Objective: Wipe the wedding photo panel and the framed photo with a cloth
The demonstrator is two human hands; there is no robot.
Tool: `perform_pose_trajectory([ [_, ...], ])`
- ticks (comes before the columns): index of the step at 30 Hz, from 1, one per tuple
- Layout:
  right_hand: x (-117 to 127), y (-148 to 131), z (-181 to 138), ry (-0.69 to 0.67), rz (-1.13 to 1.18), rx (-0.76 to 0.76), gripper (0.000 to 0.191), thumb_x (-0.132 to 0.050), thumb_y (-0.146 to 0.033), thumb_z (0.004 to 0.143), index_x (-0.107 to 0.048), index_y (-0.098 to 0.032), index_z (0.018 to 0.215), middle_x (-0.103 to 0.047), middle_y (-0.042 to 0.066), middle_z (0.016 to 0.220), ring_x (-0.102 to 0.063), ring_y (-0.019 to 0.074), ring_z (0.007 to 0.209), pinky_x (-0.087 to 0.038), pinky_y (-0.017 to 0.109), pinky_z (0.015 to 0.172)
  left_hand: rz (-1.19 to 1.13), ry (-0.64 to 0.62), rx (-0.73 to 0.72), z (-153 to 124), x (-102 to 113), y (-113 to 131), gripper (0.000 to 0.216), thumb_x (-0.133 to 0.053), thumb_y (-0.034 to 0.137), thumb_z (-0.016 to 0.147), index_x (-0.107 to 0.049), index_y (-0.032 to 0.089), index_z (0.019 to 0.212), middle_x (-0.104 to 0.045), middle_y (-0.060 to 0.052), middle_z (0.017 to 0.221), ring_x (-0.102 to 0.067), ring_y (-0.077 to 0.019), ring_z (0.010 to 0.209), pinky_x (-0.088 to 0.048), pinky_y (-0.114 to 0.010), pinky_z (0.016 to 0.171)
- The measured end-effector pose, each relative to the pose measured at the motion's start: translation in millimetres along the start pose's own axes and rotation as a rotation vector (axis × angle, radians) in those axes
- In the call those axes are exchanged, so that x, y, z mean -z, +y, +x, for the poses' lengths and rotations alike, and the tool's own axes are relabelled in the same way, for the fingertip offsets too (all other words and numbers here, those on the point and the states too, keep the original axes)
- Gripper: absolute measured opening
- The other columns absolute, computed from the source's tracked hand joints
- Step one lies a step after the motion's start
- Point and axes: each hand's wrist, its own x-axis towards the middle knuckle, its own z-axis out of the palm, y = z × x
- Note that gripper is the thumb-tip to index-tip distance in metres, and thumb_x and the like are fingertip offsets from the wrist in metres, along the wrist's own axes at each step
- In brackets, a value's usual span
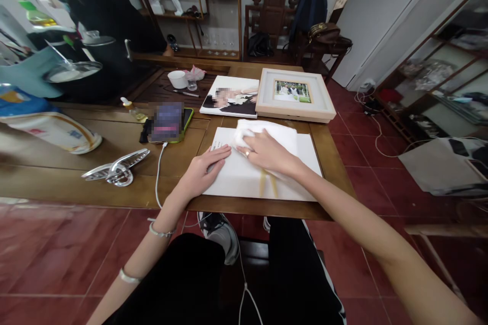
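Note:
A flat white panel (238, 179) lies on the wooden table in front of me, with small print near its upper left corner and two yellowish strips (263, 183) toward the near side. My left hand (202, 168) rests on the panel's left edge, fingers stretched out and holding nothing. Over the upper part of the panel, my right hand (263, 150) presses down on a white cloth (284, 134), its fingers closed round a bunched part. The cloth's rear portion spreads flat toward the right. Part of the panel is hidden under the cloth and my right forearm.
Behind the panel are a photo print (231, 104) and a framed photo (320, 94). To the left lie a phone (186, 119) with a white cable (158, 177), a silver hair clip (121, 167) and a blue-and-white packet (57, 127). A white cup (177, 79) stands farther back.

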Motion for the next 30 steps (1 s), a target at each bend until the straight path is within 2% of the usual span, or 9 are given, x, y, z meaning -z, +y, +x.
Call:
perform_pose_trajectory([
  [5,-10.8,-7.8,58.0,0.015,0.037,0.103,0.033,-0.038,-0.033,0.099,-0.063,-0.013,0.093,-0.070,0.013,0.100,-0.062,0.0267,0.099,-0.037,0.041,0.094,0.024,0.034,-0.004,-0.9,-0.6,-3.0,0.034,-0.048,0.033,0.094,-0.069,0.020,0.117,-0.066,-0.007,0.125,-0.059,-0.0242,0.122,-0.037,-0.046,0.113],
  [9,-13.8,-16.0,69.3,0.028,0.027,0.109,0.035,-0.036,-0.034,0.099,-0.064,-0.013,0.094,-0.070,0.013,0.100,-0.061,0.0267,0.098,-0.037,0.039,0.091,0.023,0.032,0.002,-1.8,-0.6,-3.6,0.034,-0.047,0.032,0.094,-0.069,0.020,0.117,-0.067,-0.006,0.124,-0.060,-0.0237,0.120,-0.037,-0.046,0.113],
  [13,-2.6,-1.2,42.7,0.026,0.050,0.008,0.031,-0.039,-0.033,0.098,-0.063,-0.015,0.091,-0.070,0.013,0.095,-0.062,0.0259,0.090,-0.040,0.033,0.080,0.005,0.003,0.002,-1.7,0.0,-2.3,0.036,-0.045,0.032,0.095,-0.067,0.022,0.121,-0.062,-0.005,0.131,-0.055,-0.0230,0.127,-0.033,-0.048,0.115],
  [17,10.9,35.7,-4.0,0.038,0.086,-0.124,0.035,-0.037,-0.038,0.099,-0.060,-0.017,0.083,-0.068,0.011,0.089,-0.062,0.0243,0.082,-0.041,0.031,0.075,-0.012,-0.001,0.005,-1.7,-0.3,-2.5,0.035,-0.045,0.031,0.095,-0.066,0.022,0.122,-0.061,-0.006,0.132,-0.053,-0.0225,0.128,-0.031,-0.049,0.116],
  [23,12.4,85.5,-65.7,0.133,0.114,-0.326,0.036,-0.035,-0.045,0.098,-0.056,-0.022,0.080,-0.066,0.010,0.090,-0.060,0.0309,0.100,-0.043,0.039,0.085,-0.014,0.001,-0.003,-2.0,-1.0,-3.4,0.035,-0.045,0.030,0.095,-0.066,0.019,0.122,-0.061,-0.008,0.132,-0.053,-0.0227,0.128,-0.030,-0.048,0.116],
  [27,8.1,87.0,-78.4,0.130,0.075,-0.279,0.034,-0.038,-0.041,0.097,-0.053,-0.022,0.074,-0.067,0.011,0.091,-0.052,0.0352,0.122,-0.041,0.046,0.097,-0.012,0.002,-0.001,-1.9,-0.3,-3.0,0.035,-0.046,0.031,0.095,-0.066,0.020,0.122,-0.061,-0.008,0.132,-0.053,-0.0237,0.128,-0.032,-0.049,0.116],
  [30,7.0,69.9,-88.9,0.096,0.061,-0.174,0.029,-0.041,-0.035,0.097,-0.059,-0.021,0.078,-0.069,0.012,0.107,-0.044,0.0340,0.132,-0.036,0.052,0.105,-0.010,0.003,0.000,-1.9,0.3,-2.9,0.034,-0.047,0.031,0.095,-0.066,0.021,0.121,-0.062,-0.008,0.132,-0.054,-0.0237,0.128,-0.032,-0.049,0.115],
])
